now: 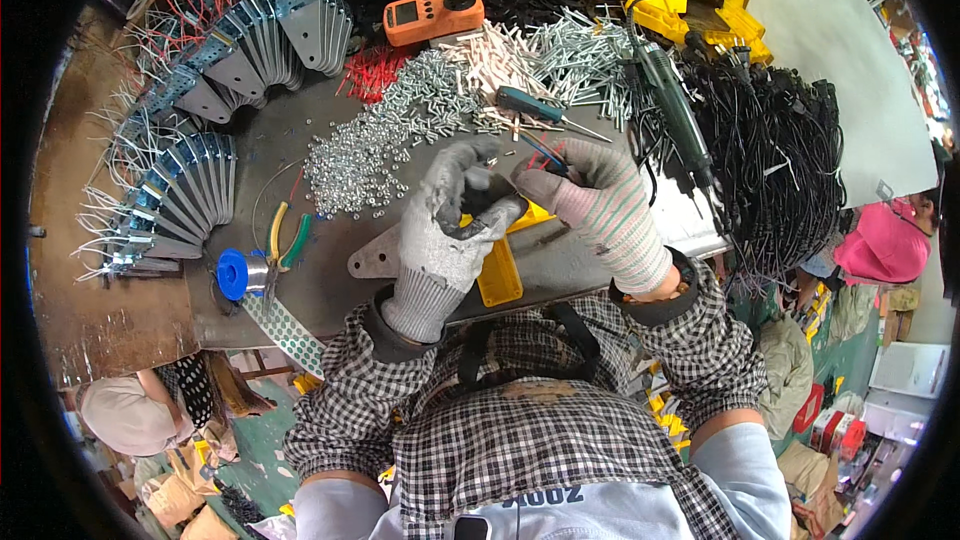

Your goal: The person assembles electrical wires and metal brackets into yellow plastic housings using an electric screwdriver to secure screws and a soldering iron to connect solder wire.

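Yellow part [500,275], on the bench at mid-table under both gloved hands. Left hand [450,230] curls shut on its dark fitting; right hand [600,210] pinches thin wires [545,152]. Best kept low, wires fed straight.

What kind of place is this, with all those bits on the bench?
Most likely a small assembly workshop for electrical parts. The bench holds a heap of screws, rows of wired metal brackets and a bundle of black cables, and both gloved hands work on a small part.
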A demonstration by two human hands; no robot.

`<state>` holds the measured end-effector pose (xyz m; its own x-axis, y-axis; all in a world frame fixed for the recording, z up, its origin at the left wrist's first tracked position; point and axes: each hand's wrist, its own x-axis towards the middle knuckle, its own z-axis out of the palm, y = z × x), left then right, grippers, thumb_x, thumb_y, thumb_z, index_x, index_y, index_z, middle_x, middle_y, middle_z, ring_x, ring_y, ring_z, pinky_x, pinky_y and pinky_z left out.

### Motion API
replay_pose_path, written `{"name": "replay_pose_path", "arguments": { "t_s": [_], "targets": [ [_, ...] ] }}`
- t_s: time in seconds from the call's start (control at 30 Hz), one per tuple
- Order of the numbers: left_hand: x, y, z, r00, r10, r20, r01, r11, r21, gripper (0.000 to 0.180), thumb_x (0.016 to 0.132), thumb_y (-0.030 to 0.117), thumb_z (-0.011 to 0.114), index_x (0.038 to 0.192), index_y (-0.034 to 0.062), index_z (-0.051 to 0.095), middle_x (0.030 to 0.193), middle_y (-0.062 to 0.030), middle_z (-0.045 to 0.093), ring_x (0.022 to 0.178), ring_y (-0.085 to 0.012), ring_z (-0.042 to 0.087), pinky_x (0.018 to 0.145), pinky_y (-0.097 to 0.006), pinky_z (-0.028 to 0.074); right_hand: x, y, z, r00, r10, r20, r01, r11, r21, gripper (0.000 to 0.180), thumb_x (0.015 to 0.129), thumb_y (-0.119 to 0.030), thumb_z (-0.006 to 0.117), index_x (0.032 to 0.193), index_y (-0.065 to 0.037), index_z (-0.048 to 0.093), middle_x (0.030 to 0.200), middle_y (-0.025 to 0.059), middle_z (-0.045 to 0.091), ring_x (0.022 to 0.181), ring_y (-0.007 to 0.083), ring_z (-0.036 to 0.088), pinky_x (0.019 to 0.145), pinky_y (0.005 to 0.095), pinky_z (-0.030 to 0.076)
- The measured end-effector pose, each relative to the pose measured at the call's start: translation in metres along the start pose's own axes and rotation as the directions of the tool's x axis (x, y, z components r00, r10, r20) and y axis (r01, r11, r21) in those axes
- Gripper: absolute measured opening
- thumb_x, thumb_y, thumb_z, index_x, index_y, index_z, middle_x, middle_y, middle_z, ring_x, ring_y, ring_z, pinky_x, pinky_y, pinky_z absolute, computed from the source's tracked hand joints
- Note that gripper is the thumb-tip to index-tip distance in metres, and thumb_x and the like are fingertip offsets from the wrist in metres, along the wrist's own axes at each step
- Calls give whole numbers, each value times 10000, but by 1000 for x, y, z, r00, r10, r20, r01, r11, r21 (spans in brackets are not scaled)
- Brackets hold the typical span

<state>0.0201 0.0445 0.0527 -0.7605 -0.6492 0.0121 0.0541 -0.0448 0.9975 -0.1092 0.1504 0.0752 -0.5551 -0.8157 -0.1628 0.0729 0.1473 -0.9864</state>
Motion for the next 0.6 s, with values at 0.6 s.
{"name": "replay_pose_path", "arguments": {
  "t_s": [0.6],
  "targets": [
    [-45, -3, -29, 980, -198, -3, 198, 980, -6, 117, 925, 81, 639, 1002, -6, 620, 900, -37, 663, 750, -96, 641, 620, -228, 520, -44, -15, -8, 985, -115, -126, 95, 984, -153, 119, 822, -79, 663, 898, 10, 685, 697, 40, 626, 668, 51, 575, 610, 236, 468]
  ]
}}
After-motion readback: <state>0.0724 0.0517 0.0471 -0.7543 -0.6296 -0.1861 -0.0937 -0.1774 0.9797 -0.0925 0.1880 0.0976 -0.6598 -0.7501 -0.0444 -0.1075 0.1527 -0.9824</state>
